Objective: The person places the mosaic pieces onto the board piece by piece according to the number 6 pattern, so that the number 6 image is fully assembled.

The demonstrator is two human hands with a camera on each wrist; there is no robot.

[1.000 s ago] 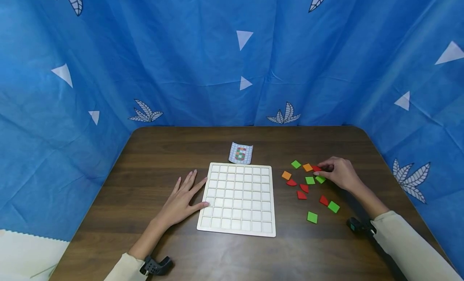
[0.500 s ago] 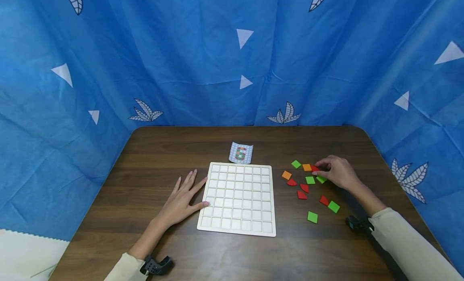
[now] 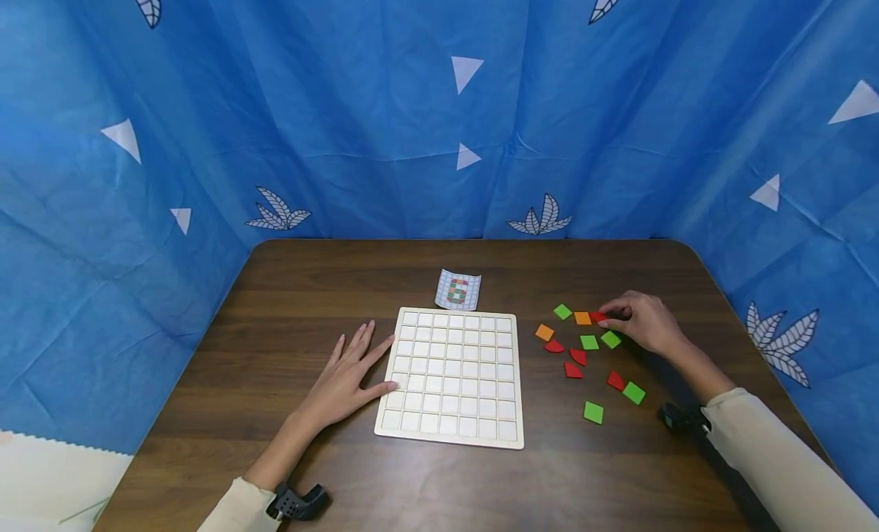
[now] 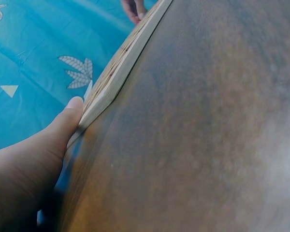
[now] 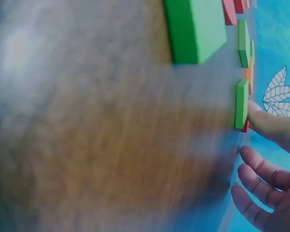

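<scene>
Wood table (image 3: 302, 280): tiles lie right of the gridded board (image 3: 450, 368); board unchanged over the last second. Left hand (image 3: 343, 383) flat, fingers spread, thumb touching board's left edge, gripping nothing. Right hand (image 3: 644, 324) nudged slightly toward the far side. Pattern card (image 3: 458, 290) static behind board. Green square tile (image 3: 611, 340) now uncovered by the thumb. Orange square tile (image 3: 582, 318) turned straighter. Red tile (image 3: 596, 317) beside it, pinched by right thumb and finger. My read: still tile handling off-board.
</scene>
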